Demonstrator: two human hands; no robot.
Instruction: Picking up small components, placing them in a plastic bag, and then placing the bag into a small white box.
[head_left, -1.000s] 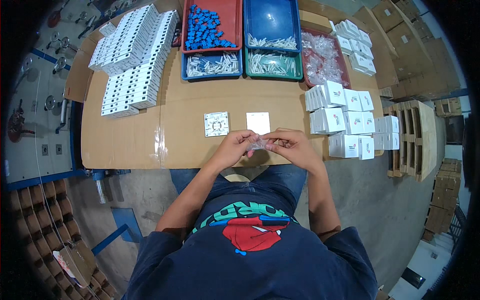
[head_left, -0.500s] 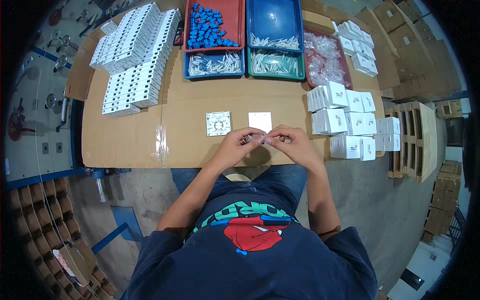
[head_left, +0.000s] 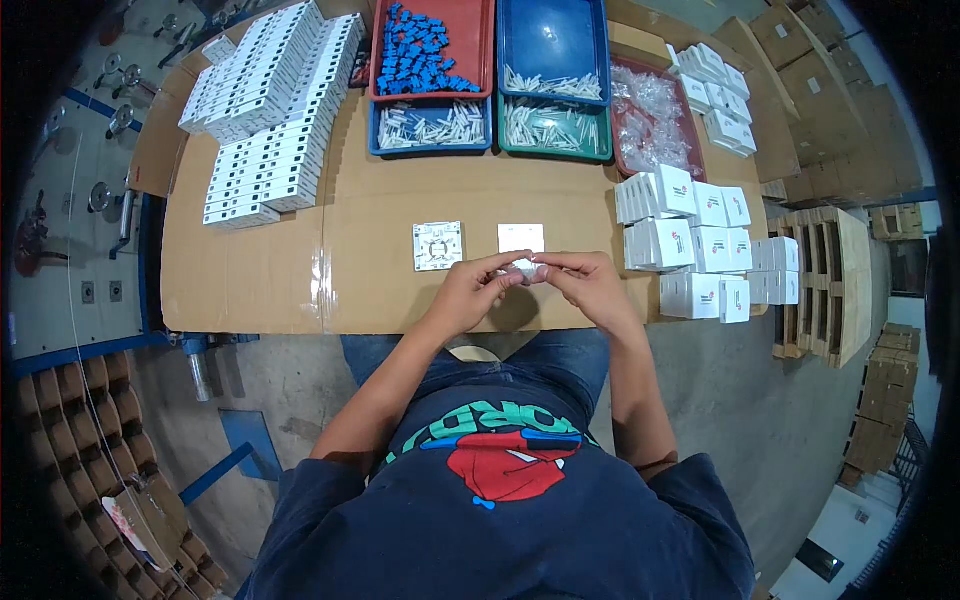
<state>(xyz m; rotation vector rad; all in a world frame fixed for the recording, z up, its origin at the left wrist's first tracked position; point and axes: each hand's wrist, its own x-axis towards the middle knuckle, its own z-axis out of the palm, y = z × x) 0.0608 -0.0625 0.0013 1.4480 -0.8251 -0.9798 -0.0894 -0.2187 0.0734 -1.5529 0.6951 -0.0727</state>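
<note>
At the far left of the cardboard-covered worktop (head_left: pixel 380 195) stands one large stepped stack of slim white boxes (head_left: pixel 265 120), too tightly packed to count; next comes one red plastic tray (head_left: pixel 472 45) with a heap of small blue plastic parts (head_left: pixel 415 55), and just below it one blue plastic tray (head_left: pixel 430 151) of thin white plastic plugs (head_left: pixel 430 127); nearer the person lies one square white frame with metal fittings (head_left: pixel 438 246), flat, its sides about equal. The left hand (head_left: pixel 468 292) has its grip pinched, finger and thumb, on one small crumpled clear plastic bag (head_left: pixel 524 267), held between both hands above the near edge of the worktop; its long axis seems to run left to right, but fingers cover so much that I cannot tell which way its mouth points. Just beyond lies one plain white square plate (head_left: pixel 520 236); farther back are two more trays of plugs, one blue, one green; the right hand (head_left: pixel 590 287) pinches the bag's other side; then one red tray of clear bags and many white boxes.
</note>
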